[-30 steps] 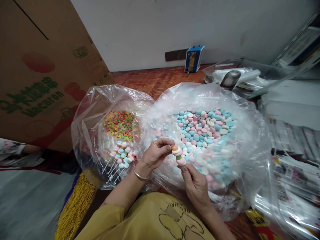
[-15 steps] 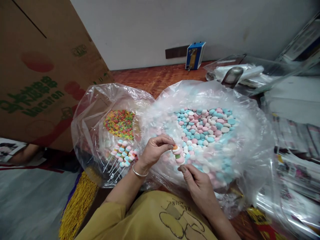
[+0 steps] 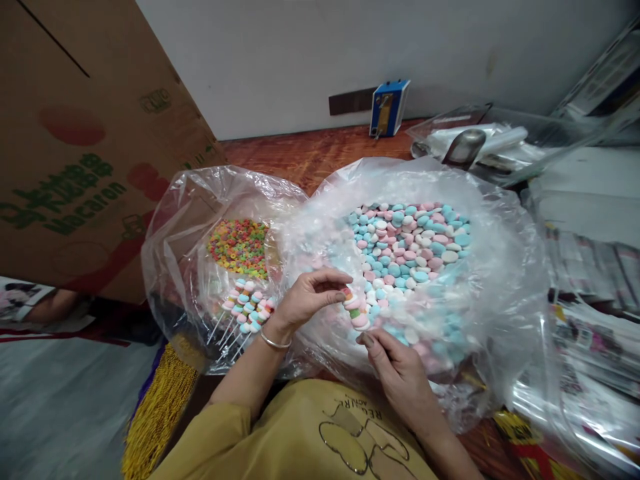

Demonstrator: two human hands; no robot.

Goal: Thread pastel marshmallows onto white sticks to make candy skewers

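Observation:
My right hand [image 3: 397,367] pinches the lower end of a marshmallow skewer [image 3: 356,315], its stick mostly hidden by my fingers. Pink and white marshmallows alternate on it with coloured gummy rings, and it stands nearly upright. At its top is my left hand [image 3: 310,300], thumb tip beside the uppermost ring and index finger raised off it, leaving a gap. Behind the skewer, pink, blue and white marshmallows [image 3: 410,247] fill a large clear plastic bag [image 3: 500,247]. Several finished skewers [image 3: 249,307] lie to the left, below a heap of small gummy rings [image 3: 239,248].
A big cardboard box [image 3: 90,133] stands at left. Against the wall sits a small blue device [image 3: 389,108] on the reddish wooden table [image 3: 285,157]. A metal scoop [image 3: 465,148] and clear plastic packaging are at back right. Yellow fringe [image 3: 160,407] hangs at lower left.
My left index finger has lifted away from my thumb at the skewer's top, opening the pinch. My right hand keeps its hold, nearly still.

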